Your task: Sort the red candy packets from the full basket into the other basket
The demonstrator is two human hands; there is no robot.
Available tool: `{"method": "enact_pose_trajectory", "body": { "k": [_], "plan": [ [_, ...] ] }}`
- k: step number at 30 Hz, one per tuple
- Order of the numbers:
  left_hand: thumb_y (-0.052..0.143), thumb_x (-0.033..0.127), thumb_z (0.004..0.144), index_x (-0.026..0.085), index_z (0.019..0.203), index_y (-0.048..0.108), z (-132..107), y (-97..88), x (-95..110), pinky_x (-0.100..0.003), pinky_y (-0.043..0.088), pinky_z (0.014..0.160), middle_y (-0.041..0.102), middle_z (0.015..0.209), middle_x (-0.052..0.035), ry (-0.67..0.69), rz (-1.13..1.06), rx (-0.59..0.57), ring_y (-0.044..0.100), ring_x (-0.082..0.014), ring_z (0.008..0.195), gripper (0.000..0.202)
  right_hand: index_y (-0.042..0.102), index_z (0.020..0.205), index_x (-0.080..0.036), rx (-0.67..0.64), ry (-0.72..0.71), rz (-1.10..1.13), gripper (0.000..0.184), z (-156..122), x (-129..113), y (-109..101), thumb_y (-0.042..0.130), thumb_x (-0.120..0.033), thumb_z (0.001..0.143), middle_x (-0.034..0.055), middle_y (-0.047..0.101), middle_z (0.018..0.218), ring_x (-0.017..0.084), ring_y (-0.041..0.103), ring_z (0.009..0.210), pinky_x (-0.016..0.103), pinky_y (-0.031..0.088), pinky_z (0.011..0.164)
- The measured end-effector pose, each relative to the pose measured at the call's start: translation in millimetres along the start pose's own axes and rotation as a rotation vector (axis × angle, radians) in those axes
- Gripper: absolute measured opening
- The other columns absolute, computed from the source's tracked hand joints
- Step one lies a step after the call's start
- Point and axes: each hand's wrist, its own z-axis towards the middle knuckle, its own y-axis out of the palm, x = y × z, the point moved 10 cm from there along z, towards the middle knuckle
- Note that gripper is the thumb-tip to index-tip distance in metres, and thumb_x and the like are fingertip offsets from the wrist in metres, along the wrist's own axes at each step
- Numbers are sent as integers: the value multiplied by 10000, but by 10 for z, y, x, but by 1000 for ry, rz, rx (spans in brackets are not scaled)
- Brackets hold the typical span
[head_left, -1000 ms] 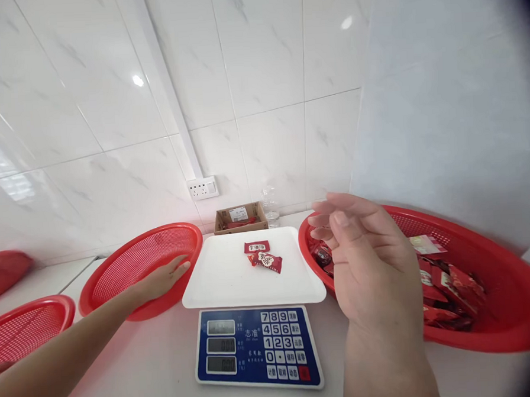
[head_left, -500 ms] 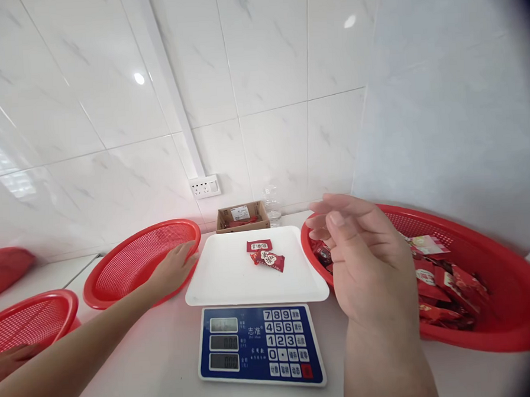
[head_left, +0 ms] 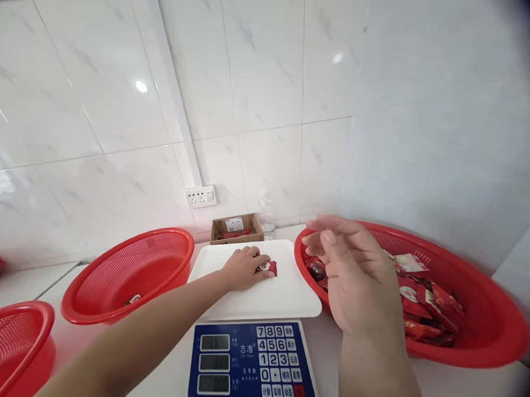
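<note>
My left hand (head_left: 242,268) lies on the white weighing tray (head_left: 261,296) of a blue digital scale (head_left: 251,365), its fingers closed over red snack packets (head_left: 268,267) at the tray's middle. My right hand (head_left: 355,276) hovers in the air over the near left rim of a large red basket (head_left: 489,335), fingers loosely curled and apart, with nothing visible in them. That basket holds several red snack packets (head_left: 424,308).
A second red basket (head_left: 131,276) stands left of the scale with a small packet (head_left: 131,299) in it. A third red basket (head_left: 15,348) sits at the far left. A small cardboard box (head_left: 236,227), a clear bottle (head_left: 266,218) and a wall socket (head_left: 201,196) are behind the scale.
My left hand moved right from the left basket's rim onto the weighing tray and closed over the packets. My right hand stayed put; the view shifted slightly.
</note>
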Motion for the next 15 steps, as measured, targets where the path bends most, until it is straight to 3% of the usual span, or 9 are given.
{"method": "enact_pose_trajectory", "body": {
  "k": [4, 9, 12, 15],
  "plan": [
    [528, 429, 892, 154, 1133, 551, 45, -27, -138, -427, 503, 803, 585, 1112, -92, -123, 12, 25, 596, -219, 937, 366, 673, 936, -282, -15, 10, 15, 117, 1, 15, 11, 623, -312, 834, -4, 671, 939, 107, 609, 736, 261, 511, 662],
    [542, 371, 898, 154, 1132, 552, -9, -71, -301, -402, 522, 777, 597, 1093, -83, -211, -32, 62, 610, -203, 904, 320, 674, 932, -273, -13, 14, 21, 118, 5, 16, -10, 627, -315, 832, -2, 679, 926, 111, 617, 732, 269, 516, 674],
    [538, 361, 902, 154, 1096, 573, -132, -221, -509, -395, 522, 777, 612, 1063, -75, -253, -61, 99, 613, -197, 897, 286, 670, 930, -269, -15, 8, 7, 120, 9, 4, -24, 624, -321, 832, -1, 685, 919, 118, 625, 727, 285, 521, 682],
    [529, 369, 906, 158, 1087, 578, -346, -490, -868, -381, 526, 759, 616, 1046, -70, -338, -67, 158, 615, -189, 868, 283, 666, 934, -265, -19, -2, -5, 123, 15, -11, -24, 616, -320, 835, 4, 690, 911, 126, 630, 720, 302, 524, 686]
  ]
}}
